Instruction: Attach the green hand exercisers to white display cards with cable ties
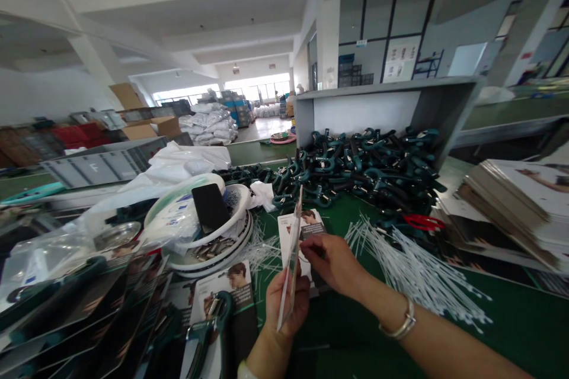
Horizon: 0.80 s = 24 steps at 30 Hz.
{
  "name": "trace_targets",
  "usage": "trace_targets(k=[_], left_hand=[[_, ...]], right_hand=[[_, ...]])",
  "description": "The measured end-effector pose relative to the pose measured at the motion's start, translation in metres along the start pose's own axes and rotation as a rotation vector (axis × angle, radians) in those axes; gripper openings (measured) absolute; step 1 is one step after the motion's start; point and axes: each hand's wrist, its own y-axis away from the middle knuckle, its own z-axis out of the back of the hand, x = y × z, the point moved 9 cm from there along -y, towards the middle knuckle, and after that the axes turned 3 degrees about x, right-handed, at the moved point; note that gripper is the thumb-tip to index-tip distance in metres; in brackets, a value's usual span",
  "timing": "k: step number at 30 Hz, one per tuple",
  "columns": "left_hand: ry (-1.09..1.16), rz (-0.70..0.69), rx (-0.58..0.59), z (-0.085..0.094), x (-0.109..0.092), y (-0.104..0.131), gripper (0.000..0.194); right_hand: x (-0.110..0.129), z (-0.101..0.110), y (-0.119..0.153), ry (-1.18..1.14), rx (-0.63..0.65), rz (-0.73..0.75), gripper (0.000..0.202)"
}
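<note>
Green tabletop crowded; left hand holds card edge-on.

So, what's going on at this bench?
Someone's left hand holds a thin card nearly edge-on to the camera. The right hand is close beside it, though whether it touches the card is unclear. Beyond lies a heap of green-and-black tools. To the right are loose white ties, then a stack of printed cards.

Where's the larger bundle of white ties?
Head view, right side: the larger bundle lies on the green table between the right hand and the card stack.
</note>
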Motion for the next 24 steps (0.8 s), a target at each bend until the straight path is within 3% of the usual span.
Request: trace_targets(k=[6, 11, 16, 24], left_hand=[[0.129, 0.007, 0.076, 0.000, -0.002, -0.001, 0.030], [0.082, -0.022, 0.110, 0.006, -0.004, -0.002, 0.032], [0.015, -0.054, 0.065, 0.012, -0.006, -0.001, 0.027], [-0.049, -0.095, -0.034, 0.019, -0.010, -0.001, 0.023]], right_hand=[[0.017, -0.004, -0.002, 0.157, 0.049, 0.092, 0.016], [0.023, -0.002, -0.003, 0.224, 0.043, 0.063, 0.018], [0.023, -0.003, -0.005, 0.260, 0.059, 0.052, 0.017], [0.033, -0.018, -0.002, 0.303, 0.182, 0.187, 0.016]])
